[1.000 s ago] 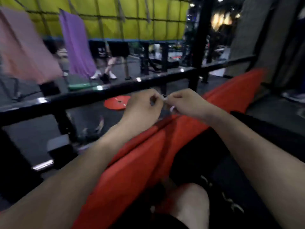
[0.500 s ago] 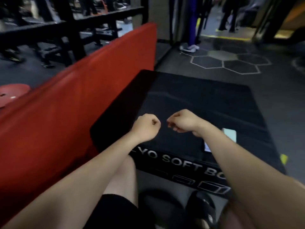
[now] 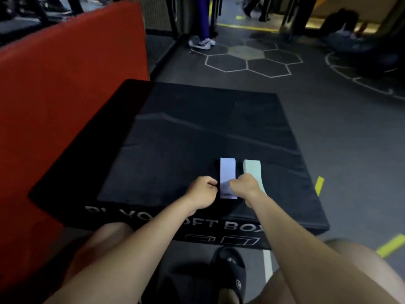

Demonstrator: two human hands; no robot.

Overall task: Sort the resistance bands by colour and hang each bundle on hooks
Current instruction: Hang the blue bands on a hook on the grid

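Two folded resistance bands lie side by side on top of the black plyo soft box (image 3: 175,132): a pale lavender band (image 3: 227,170) and, to its right, a mint green band (image 3: 252,168). My left hand (image 3: 202,190) is curled into a fist just left of the lavender band and holds nothing. My right hand (image 3: 244,186) is also curled; its knuckles sit over the lavender band's near right edge and cast a shadow on it. It hides the near end of the green band. Whether it touches the lavender band is unclear.
A tall red padded mat (image 3: 65,95) stands along the left of the box. Dark gym floor with hexagon markings (image 3: 247,60) lies beyond, where a person's shoes (image 3: 201,43) stand. My knees and a black slipper (image 3: 230,266) are at the bottom.
My view swung from the black rail with hanging bands down to the soft box. Both fists moved forward over the box top, and the lavender and green bands came into full view.
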